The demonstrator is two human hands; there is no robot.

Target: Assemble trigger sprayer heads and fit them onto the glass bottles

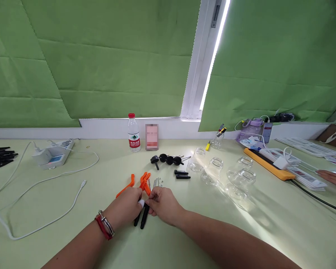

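My left hand (pixel 129 204) is closed, a small white piece (pixel 141 202) showing at its fingertips. Right against it, my right hand (pixel 165 204) pinches with thumb and fingers; what sits in that pinch is too small to make out. Black tubular parts (pixel 145 216) lie on the table just below the fingertips. Beyond the hands are orange crank-like handles (pixel 145 181) and thin metal rods (pixel 157 182), partly hidden by the fingers. Farther back lie black round knobs or caps (pixel 170 160) with metal shafts, and black pieces with springs (pixel 182 174).
Several glass jars (pixel 212 172) stand at right, one farther back (pixel 217 141) holding screwdrivers. A water bottle (pixel 134 134) and a phone (pixel 151 137) stand near the wall. An orange-edged power strip (pixel 268 164), another person's hand (pixel 333 178) and a white cable (pixel 44 224) flank the table (pixel 190 246).
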